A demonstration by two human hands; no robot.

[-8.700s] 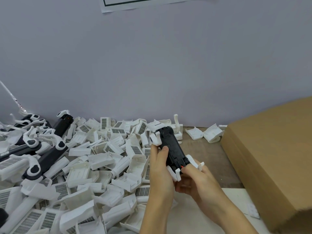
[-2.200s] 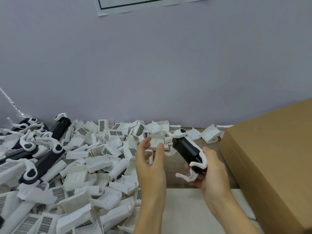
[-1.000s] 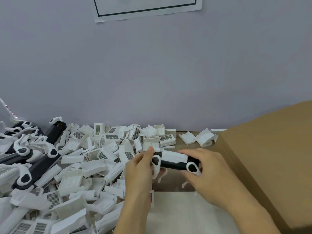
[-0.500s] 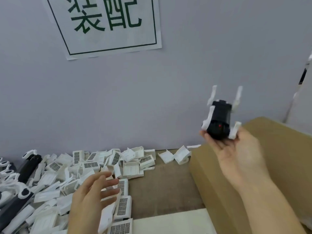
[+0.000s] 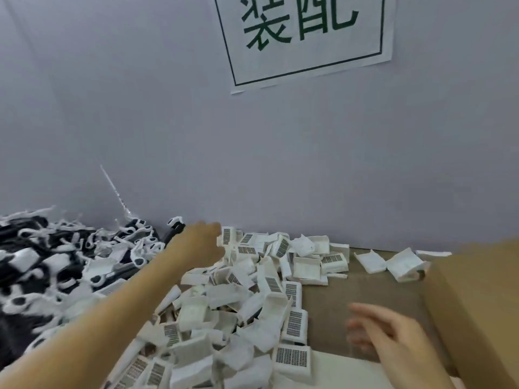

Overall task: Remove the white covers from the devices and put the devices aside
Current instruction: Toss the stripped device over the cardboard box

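devices (image 5: 56,265): black bodies with white arms, heaped at far left against the wall (image 5: 252,164); the heap is motion-blurred and runs off the left edge, so single units are hard to separate. one device (image 5: 175,227) at the heap's right end is half hidden behind your left hand (image 5: 200,244). covers (image 5: 238,313): loose white shells, many with barcode labels, piled across the middle; two more lie apart near the box (image 5: 474,304).

your left arm stretches forward over the covers, hand at the seam between heap and pile, back of the hand toward the camera. fingers are blurred and turned away; i cannot tell whether they grip anything. your right hand (image 5: 393,338) hovers low over the brown surface (image 5: 351,304) beside the box, fingers spread and loose, holding nothing, also blurred. it is well apart from the devices.

box cut off at right. sign (image 5: 303,37) on the wall cropped at the top.
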